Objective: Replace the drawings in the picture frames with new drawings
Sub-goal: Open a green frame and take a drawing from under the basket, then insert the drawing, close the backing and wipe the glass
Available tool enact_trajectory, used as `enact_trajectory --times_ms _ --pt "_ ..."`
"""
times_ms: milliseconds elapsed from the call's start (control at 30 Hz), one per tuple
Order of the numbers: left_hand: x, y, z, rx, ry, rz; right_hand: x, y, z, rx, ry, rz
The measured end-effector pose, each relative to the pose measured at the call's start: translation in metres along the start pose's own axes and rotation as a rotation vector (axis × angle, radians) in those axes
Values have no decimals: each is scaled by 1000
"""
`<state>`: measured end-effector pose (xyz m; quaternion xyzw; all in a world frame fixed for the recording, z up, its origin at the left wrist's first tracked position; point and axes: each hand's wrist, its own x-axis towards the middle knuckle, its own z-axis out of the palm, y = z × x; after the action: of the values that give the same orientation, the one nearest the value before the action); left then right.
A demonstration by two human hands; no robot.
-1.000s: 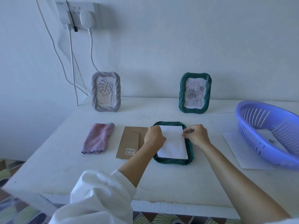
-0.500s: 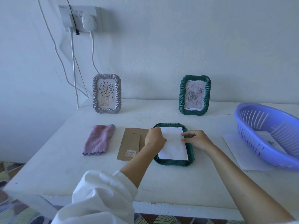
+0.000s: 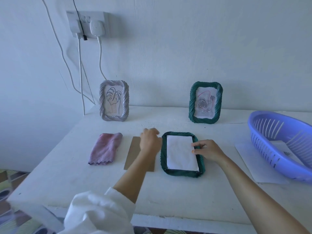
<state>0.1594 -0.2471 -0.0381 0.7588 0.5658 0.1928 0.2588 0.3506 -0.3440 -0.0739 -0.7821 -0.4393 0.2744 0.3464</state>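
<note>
At the left of the tabletop lies a folded pink cloth, and behind it a grey frame stands with a leaf drawing. My left hand is above the top of the brown backing board; it is blurred, so I cannot tell whether it grips anything. In the centre a green frame lies face down, a white sheet set in its recess. My right hand has forefinger and thumb curled in, pinching the sheet's right edge. Behind it, a second green frame stands upright with a rose drawing. At far right a purple basket rests on loose papers.
</note>
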Motion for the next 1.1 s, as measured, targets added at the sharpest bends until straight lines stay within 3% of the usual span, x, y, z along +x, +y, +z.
enact_trajectory --times_ms 67,233,533,800,967,1100 --pt "6 -18 -15 70 -20 -109 -1 0 0 1 3 3" --pt "7 -45 -23 299 -335 -267 -2 -2 -1 -4 2 -1" --pt "5 -53 -24 174 -272 -258 -2 -1 -2 19 -4 2" --pt "9 -64 -49 -509 -236 -278 -1 -8 -4 34 0 12" --pt "9 -54 -61 -743 -164 -247 -6 -13 -9 130 31 14" --pt "4 -23 -57 -817 -223 -159 -13 -29 -10 195 119 -53"
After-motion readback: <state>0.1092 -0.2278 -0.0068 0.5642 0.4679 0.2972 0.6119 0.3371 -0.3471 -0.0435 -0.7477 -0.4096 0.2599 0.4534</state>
